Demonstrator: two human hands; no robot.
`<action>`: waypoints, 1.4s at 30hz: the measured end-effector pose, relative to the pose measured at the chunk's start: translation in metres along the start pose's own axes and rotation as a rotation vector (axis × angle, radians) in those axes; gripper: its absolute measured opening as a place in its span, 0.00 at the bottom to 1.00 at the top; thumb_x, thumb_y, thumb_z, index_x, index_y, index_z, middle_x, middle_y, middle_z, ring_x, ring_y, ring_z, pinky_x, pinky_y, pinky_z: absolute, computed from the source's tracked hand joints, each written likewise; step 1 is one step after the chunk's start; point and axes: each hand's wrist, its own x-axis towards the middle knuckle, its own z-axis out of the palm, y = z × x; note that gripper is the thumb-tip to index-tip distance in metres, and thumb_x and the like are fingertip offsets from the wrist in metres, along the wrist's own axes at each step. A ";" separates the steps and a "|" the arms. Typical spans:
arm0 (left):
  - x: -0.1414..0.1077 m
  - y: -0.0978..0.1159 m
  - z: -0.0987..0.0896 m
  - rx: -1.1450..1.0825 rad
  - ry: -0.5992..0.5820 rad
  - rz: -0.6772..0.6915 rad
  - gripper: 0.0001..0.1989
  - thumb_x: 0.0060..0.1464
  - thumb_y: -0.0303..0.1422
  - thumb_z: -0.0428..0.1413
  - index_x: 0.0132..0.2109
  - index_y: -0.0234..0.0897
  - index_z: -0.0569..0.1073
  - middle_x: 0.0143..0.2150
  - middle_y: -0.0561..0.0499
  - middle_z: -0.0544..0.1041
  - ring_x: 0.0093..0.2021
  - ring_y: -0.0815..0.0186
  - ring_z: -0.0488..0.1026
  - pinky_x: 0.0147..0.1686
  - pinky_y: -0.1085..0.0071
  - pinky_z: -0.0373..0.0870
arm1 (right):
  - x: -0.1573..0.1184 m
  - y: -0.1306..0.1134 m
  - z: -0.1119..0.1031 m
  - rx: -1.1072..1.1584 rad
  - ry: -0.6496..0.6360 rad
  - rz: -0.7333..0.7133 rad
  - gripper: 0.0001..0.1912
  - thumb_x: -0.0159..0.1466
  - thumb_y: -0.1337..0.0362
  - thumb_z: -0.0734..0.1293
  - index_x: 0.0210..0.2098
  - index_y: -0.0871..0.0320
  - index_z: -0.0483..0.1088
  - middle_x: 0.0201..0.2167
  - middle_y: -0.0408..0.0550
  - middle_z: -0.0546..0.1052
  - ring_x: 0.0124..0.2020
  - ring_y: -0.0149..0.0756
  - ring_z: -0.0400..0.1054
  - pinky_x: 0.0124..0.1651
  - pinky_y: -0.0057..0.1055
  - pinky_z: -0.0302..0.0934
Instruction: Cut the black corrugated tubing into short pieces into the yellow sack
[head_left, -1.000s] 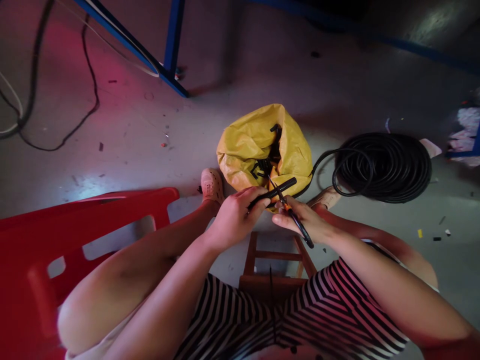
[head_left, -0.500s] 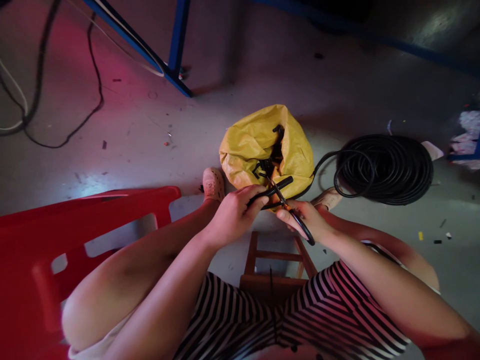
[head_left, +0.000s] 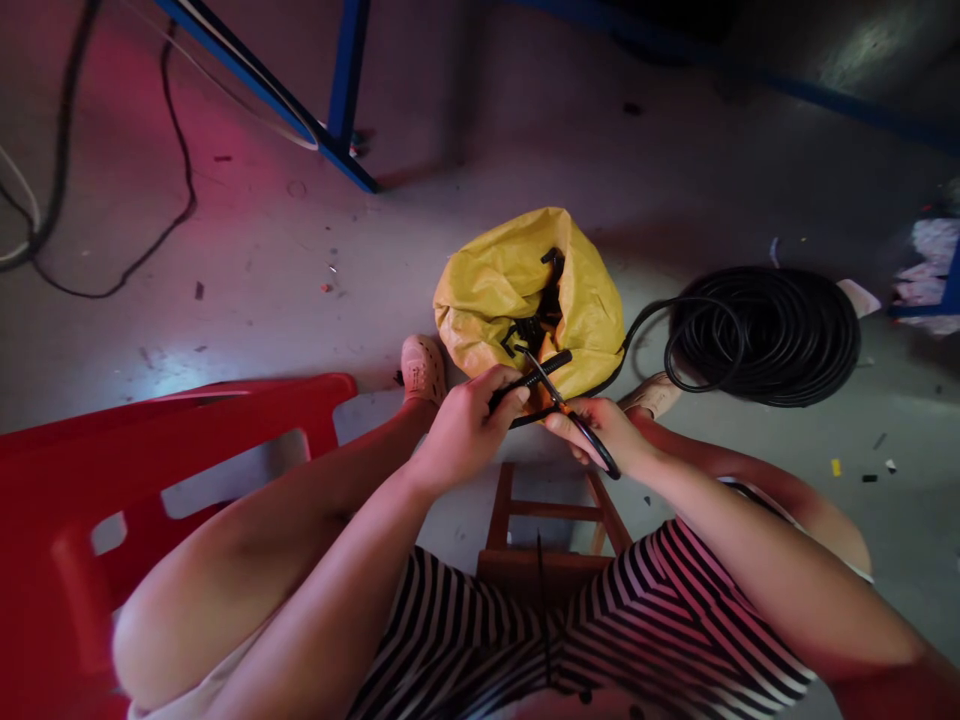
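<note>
My left hand (head_left: 474, 415) is closed around a length of black ribbed tube (head_left: 555, 364), whose free end sticks out to the right. In my right hand (head_left: 609, 428) is a pair of scissors (head_left: 604, 452) with black and orange handles. The scissor blades cross the tube just short of its end; whether they are cutting into it cannot be made out. Just beyond both hands, a yellow bag (head_left: 491, 265) stands on the floor with its mouth open. Short black pieces (head_left: 551, 258) show inside it.
A large coil of black tubing (head_left: 780, 340) lies to the right, one strand running to the bag. A red plastic stool (head_left: 225, 430) is on my left and a wooden stool (head_left: 555, 510) lies beneath my hands. Blue metal legs (head_left: 346, 90) and loose cables stand farther out.
The view has shifted slightly. Both hands, the scissors and the tube have moved a little to the left, and the tube's free end reaches less far right. The grips are the same.
</note>
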 end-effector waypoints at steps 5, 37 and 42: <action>0.001 -0.002 0.002 -0.002 0.029 -0.017 0.10 0.64 0.38 0.53 0.37 0.37 0.71 0.29 0.54 0.71 0.31 0.66 0.65 0.34 0.69 0.63 | 0.003 0.000 0.001 0.006 0.002 0.011 0.35 0.58 0.29 0.68 0.24 0.55 0.61 0.15 0.39 0.65 0.17 0.28 0.60 0.21 0.25 0.52; 0.005 -0.017 0.005 -0.024 0.037 -0.085 0.11 0.62 0.38 0.52 0.33 0.38 0.69 0.28 0.54 0.70 0.31 0.66 0.66 0.33 0.71 0.63 | 0.020 0.019 0.004 0.102 -0.049 0.129 0.30 0.58 0.36 0.74 0.29 0.56 0.65 0.14 0.35 0.65 0.15 0.27 0.61 0.18 0.22 0.55; 0.005 -0.016 0.003 -0.026 0.042 -0.112 0.12 0.63 0.40 0.52 0.34 0.38 0.71 0.29 0.53 0.71 0.31 0.65 0.67 0.33 0.70 0.63 | 0.021 0.017 0.004 0.098 -0.043 0.124 0.30 0.56 0.36 0.74 0.29 0.56 0.65 0.13 0.35 0.64 0.14 0.27 0.61 0.17 0.21 0.54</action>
